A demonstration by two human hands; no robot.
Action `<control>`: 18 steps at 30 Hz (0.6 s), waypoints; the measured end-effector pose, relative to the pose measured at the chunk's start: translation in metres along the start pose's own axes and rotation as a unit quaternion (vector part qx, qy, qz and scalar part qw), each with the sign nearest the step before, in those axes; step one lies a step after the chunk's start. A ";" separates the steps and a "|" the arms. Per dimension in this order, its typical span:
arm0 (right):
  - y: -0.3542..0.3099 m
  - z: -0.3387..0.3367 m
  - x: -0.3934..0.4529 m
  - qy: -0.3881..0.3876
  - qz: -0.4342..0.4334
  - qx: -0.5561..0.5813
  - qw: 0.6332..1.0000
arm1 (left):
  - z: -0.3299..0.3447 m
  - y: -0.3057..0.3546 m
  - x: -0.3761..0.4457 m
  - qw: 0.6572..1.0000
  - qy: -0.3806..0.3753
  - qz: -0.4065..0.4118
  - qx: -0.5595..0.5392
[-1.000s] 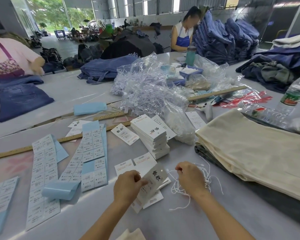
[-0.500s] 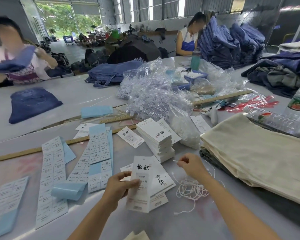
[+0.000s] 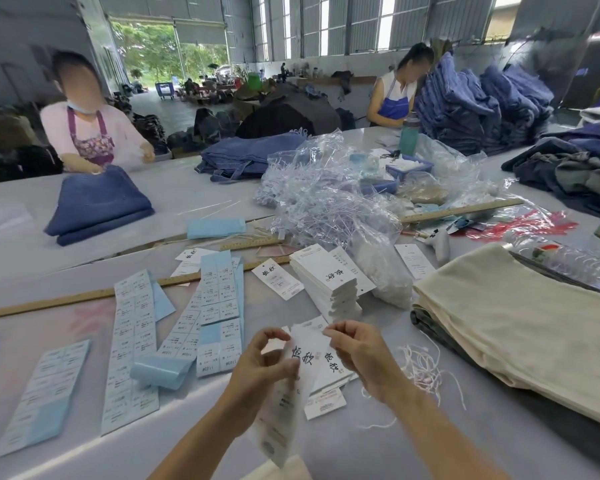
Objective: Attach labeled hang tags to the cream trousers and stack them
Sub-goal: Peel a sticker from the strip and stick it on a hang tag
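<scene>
White card hang tag is hanging between both hands, blurred toward its lower end. Left hand is pinching its left edge, fingers curled; right hand is pinching at its top corner with thumb and forefinger together. Cream trousers are lying folded just right of the right hand, white strings between them.

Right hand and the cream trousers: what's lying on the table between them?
In the head view, a tangle of white strings lies on the grey table between the right hand and the cream trousers.
</scene>
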State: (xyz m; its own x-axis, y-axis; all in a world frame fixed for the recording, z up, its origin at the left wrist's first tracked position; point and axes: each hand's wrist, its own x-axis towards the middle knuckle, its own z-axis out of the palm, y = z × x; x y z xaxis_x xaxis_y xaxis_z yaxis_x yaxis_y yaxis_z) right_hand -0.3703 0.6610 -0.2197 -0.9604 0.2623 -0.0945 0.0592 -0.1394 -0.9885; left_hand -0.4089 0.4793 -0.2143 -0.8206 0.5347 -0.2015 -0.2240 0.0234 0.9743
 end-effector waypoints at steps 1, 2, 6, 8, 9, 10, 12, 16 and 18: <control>0.001 0.006 -0.004 -0.004 0.003 0.008 1.000 | 0.000 0.002 -0.005 1.000 0.011 0.017 0.010; 0.002 0.012 -0.008 -0.009 0.009 0.018 1.000 | -0.001 0.005 -0.010 0.999 0.019 0.029 0.022; 0.000 0.032 -0.024 -0.060 0.036 0.076 0.995 | -0.004 0.017 -0.030 0.996 0.059 0.039 0.060; -0.001 0.041 -0.033 -0.085 0.036 0.087 0.992 | -0.007 0.020 -0.039 0.993 0.077 0.046 0.081; -0.002 0.045 -0.038 -0.093 0.035 0.090 0.991 | -0.008 0.021 -0.045 0.991 0.081 0.049 0.090; -0.003 0.049 -0.043 -0.098 0.033 0.095 0.990 | -0.010 0.022 -0.050 0.990 0.083 0.053 0.099; -0.005 0.057 -0.053 -0.104 0.033 0.108 0.988 | -0.012 0.022 -0.060 0.988 0.081 0.060 0.113; -0.006 0.066 -0.074 -0.110 0.038 0.123 0.986 | -0.013 0.020 -0.081 0.986 0.080 0.077 0.126; -0.005 0.070 -0.085 -0.104 0.048 0.140 0.983 | -0.012 0.017 -0.091 0.986 0.077 0.077 0.126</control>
State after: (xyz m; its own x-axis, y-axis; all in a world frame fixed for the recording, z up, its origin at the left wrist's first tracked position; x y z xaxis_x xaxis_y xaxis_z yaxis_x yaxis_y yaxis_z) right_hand -0.3079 0.5729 -0.1985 -0.9906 0.0373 -0.1315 0.1038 -0.4201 -0.9015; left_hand -0.3442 0.4203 -0.1809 -0.9090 0.4146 -0.0429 0.0320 0.1721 0.9846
